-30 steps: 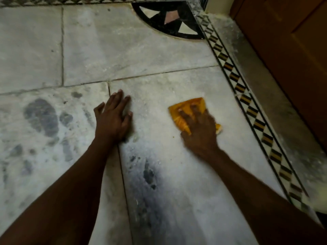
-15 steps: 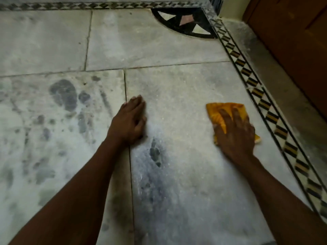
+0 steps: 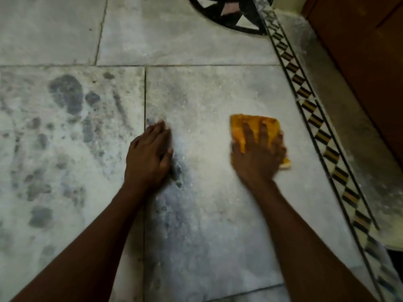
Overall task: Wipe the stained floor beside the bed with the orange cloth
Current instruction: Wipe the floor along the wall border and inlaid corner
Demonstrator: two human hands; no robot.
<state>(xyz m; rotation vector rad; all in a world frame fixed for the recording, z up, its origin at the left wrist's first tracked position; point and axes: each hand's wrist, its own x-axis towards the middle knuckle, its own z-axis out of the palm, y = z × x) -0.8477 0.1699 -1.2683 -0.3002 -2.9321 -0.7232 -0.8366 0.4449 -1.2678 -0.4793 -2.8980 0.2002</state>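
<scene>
The orange cloth lies folded flat on a pale marble floor tile. My right hand presses down on it with fingers spread and straight, covering its near half. My left hand rests flat on the same tile beside the grout line, fingers together. A dark smear runs along the tile just right of my left wrist. The tile to the left carries several dark blotches.
A black-and-yellow patterned border strip runs diagonally down the right side. Beyond it lies a dusty grey strip and brown wooden furniture. A dark round floor inlay sits at the top.
My right hand has slid the orange cloth across the tile, first rightward toward the border, now slightly back left. My left hand stays planted by the grout line. The camera has shifted.
</scene>
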